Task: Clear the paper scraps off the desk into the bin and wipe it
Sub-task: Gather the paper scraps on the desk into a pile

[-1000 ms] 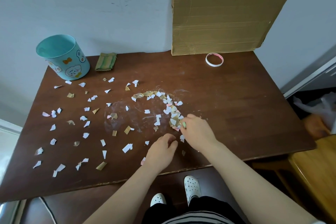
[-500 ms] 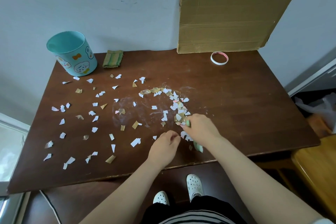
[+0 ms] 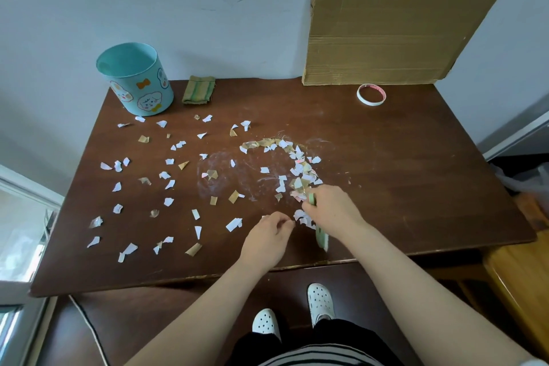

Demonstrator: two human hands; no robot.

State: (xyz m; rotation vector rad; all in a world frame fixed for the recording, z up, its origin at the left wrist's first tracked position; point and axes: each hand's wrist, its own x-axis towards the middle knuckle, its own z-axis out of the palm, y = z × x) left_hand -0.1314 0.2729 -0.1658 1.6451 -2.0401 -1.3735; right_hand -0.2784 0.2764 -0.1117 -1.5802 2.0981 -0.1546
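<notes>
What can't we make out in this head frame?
Head view:
- green tool: mostly covered by the right hand gripping it; type unclear.
- left hand: fingers curled; any scrap pinched is too small to tell.
- bin: its bottom is hidden by its own wall.

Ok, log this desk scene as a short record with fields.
Desk: dark brown wooden desk, white smears at centre
Scraps: white and tan paper scraps scattered left and centre, heaped mid-desk
Bin: teal cartoon-printed bin, back left, upright
Cloth: folded green striped cloth beside bin, untouched
Right hand: grips pale green flat tool
Left hand: fingers curled near scraps, contents unclear
</notes>
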